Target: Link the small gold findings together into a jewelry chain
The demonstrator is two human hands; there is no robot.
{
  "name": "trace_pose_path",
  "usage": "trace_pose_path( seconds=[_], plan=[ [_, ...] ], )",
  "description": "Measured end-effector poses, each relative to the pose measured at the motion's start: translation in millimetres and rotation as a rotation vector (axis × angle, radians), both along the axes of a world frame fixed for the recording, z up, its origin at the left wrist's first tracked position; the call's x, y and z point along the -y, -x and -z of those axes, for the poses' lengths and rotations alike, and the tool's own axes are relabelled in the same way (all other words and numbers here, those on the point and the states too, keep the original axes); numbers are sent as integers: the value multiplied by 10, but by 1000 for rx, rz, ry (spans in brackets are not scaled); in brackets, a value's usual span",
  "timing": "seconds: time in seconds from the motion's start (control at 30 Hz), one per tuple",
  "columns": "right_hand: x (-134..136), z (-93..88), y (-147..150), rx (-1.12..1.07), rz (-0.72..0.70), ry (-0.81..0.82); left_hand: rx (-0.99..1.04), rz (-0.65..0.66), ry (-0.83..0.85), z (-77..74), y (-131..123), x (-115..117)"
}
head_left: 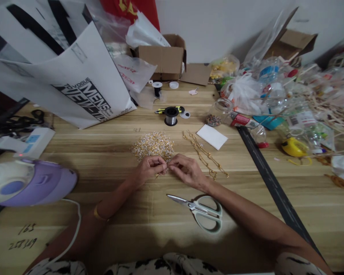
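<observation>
My left hand [150,169] and my right hand [187,170] meet at the near edge of a heap of small gold and silver pieces [151,144]. Thumb and fingers of each hand are pinched together, fingertips almost touching. A tiny glinting bit shows below the fingertips, but what each hand holds is too small to make out. Gold chains [205,152] lie on the table beyond my right hand. Scissors [202,212] with pale green handles rest near my right forearm, blades slightly apart and pointing left.
A spool of silver wire [171,116] stands behind the heap, beside a yellow cutter [162,111]. A white card [212,136] and a jar of beads [218,112] are to the right. A purple and white appliance [43,181] stands left, a large paper bag [83,84] behind it.
</observation>
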State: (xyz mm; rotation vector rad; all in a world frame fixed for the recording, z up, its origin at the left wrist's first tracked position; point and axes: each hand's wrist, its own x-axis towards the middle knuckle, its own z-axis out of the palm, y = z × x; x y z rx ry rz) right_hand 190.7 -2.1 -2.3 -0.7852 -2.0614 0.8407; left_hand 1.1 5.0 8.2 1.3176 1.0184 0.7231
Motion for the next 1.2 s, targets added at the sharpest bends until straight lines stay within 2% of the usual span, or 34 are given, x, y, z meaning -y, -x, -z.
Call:
trace_pose_path(
  seconds=[0.1, 0.2, 0.37, 0.6, 0.8, 1.0, 1.2],
  plan=[
    [-20, -7, 1, -33, 46, 179, -10, -34, -12, -10, -7, -1],
    [-29, 12, -2, -55, 19, 330, -8, -54, -27, 5, -9, -5],
    [-23, 19, 4, -78, -21, 430, -12, -41, -81, 51, 3, -13],
    [-24, 24, 21, -117, 43, 385, -78, -24, -124, 19, -19, 7],
    [-22, 21, 20, -61, 58, 223, -117, -4, -155, 6, -30, 29],
    [-3, 17, 27, -3, 58, 128, -122, -8, -157, 39, -35, 26],
    [11, 5, 27, 41, 51, 72, -80, -20, -101, 1, -44, 38]
  ],
)
